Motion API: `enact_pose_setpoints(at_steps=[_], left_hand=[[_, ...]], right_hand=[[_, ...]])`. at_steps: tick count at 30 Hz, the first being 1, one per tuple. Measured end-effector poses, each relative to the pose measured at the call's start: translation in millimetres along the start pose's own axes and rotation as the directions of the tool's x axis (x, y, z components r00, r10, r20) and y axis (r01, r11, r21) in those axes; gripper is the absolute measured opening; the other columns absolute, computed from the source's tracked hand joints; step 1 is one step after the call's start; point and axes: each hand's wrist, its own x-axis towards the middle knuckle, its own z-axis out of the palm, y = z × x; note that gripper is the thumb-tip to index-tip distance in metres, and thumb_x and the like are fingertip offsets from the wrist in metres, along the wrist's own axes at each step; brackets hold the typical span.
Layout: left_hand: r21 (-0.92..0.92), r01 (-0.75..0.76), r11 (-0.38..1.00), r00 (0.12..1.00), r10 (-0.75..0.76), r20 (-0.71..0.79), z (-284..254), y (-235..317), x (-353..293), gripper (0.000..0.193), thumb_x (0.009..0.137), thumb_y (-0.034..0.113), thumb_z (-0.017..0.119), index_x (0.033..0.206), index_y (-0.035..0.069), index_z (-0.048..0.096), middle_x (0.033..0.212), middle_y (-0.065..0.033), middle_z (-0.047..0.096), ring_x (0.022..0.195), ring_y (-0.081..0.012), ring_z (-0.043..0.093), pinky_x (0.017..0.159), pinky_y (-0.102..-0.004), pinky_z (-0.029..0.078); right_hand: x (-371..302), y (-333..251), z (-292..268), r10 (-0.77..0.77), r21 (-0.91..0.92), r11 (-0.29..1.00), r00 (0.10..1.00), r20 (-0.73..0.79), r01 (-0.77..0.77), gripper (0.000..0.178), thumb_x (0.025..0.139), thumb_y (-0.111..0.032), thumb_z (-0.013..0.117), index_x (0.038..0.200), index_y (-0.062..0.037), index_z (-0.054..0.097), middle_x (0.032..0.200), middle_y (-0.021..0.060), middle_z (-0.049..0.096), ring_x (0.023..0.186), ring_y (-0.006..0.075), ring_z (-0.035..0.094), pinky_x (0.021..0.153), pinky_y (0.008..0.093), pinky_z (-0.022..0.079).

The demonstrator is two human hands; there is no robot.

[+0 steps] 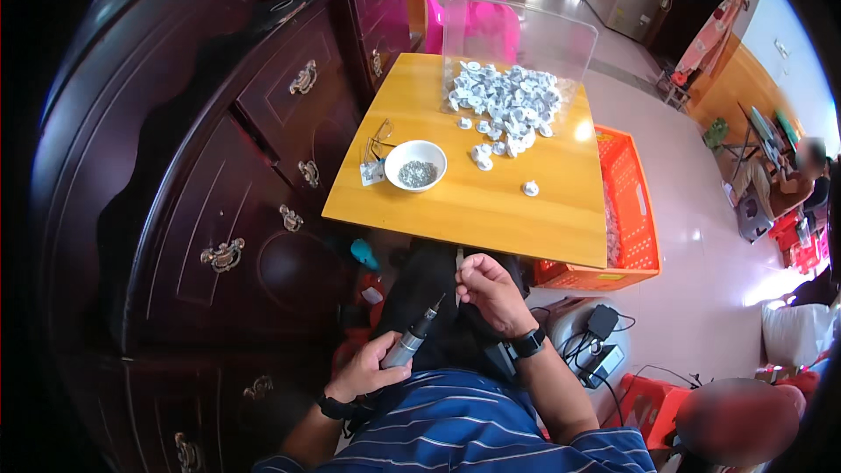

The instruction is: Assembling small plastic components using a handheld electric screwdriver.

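My left hand (361,372) is wrapped round a grey and black electric screwdriver (408,348), its bit tilted up and to the right over my lap. To the right of it, my right hand (493,295) is closed, with thumb and fingertips pinched together just below the table's near edge. Whatever is between those fingertips is too small or hidden to make out. On the yellow wooden table (464,215) stands a white bowl (415,150) holding small silvery metal pieces (417,174). Farther off lies a heap of white plastic parts (508,96), and one single part (531,188) sits apart at the right.
A clear plastic sheet (526,26) stands behind the heap. Glasses (383,133) lie beside the bowl. Dark drawers (289,96) line the left. An orange crate (644,219) is right of the table; a black adapter (602,321) with cables lies below. A person (793,188) sits far right.
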Motion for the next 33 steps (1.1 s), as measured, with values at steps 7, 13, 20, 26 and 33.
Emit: enact_pose_setpoints(at_steps=[7, 13, 20, 26, 33], left_hand=[[-0.051, 0.019, 0.999, 1.0, -0.02, -0.017, -11.9, -3.7, 16.5, 0.04, 0.092, 0.013, 0.075, 0.124, 0.003, 0.054, 0.094, 0.0011, 0.062, 0.086, -0.006, 0.059, 0.08, -0.0245, 0.048], [-0.082, 0.016, 0.996, 0.999, -0.018, -0.027, -15.1, 5.3, 34.3, 0.051, 0.092, 0.017, 0.077, 0.133, 0.001, 0.051, 0.096, 0.0014, 0.059, 0.087, -0.0056, 0.057, 0.079, -0.0238, 0.047], [-0.086, -0.053, 0.995, 0.998, 0.051, -0.027, -15.3, 21.3, 52.2, 0.049, 0.091, 0.019, 0.077, 0.13, 0.002, 0.051, 0.092, -0.0002, 0.061, 0.08, -0.0075, 0.058, 0.074, -0.0251, 0.05], [-0.097, -0.033, 0.995, 0.999, 0.033, -0.004, -16.4, 27.1, 59.7, 0.05, 0.092, 0.019, 0.077, 0.131, 0.002, 0.051, 0.093, 0.0008, 0.06, 0.081, -0.0069, 0.057, 0.074, -0.0241, 0.048], [-0.092, -0.024, 0.995, 0.999, 0.027, 0.024, -18.5, 28.6, 69.9, 0.051, 0.092, 0.02, 0.078, 0.132, 0.003, 0.051, 0.094, 0.001, 0.06, 0.083, -0.0065, 0.056, 0.076, -0.024, 0.046]], right_hand=[[10.5, -5.2, -10.8, -0.034, -0.063, 0.998, 0.997, -0.068, 0.03, 0.015, 0.1, -0.009, 0.068, 0.115, -0.0061, 0.067, 0.099, 0.0028, 0.071, 0.083, 0.0097, 0.067, 0.075, 0.0237, 0.055], [19.2, -1.8, -13.1, -0.02, -0.177, 0.984, 1.0, -0.019, 0.016, 0.01, 0.101, -0.007, 0.067, 0.11, -0.0048, 0.07, 0.102, 0.0034, 0.074, 0.084, 0.0087, 0.067, 0.077, 0.0239, 0.056], [27.0, -7.4, -13.8, -0.032, -0.207, 0.978, 0.999, -0.01, 0.029, 0.009, 0.1, -0.004, 0.067, 0.108, -0.0043, 0.07, 0.103, 0.0044, 0.075, 0.083, 0.0088, 0.068, 0.077, 0.0239, 0.056], [30.4, -23.0, -10.4, -0.127, -0.242, 0.966, 0.984, -0.122, 0.095, 0.011, 0.101, -0.006, 0.066, 0.112, -0.0034, 0.07, 0.104, 0.0042, 0.074, 0.085, 0.0092, 0.068, 0.077, 0.0246, 0.055], [34.0, -25.8, -16.6, -0.149, -0.228, 0.966, 0.981, -0.12, 0.119, 0.011, 0.103, -0.009, 0.064, 0.112, -0.0033, 0.067, 0.106, 0.0041, 0.073, 0.088, 0.0109, 0.069, 0.081, 0.026, 0.056]])
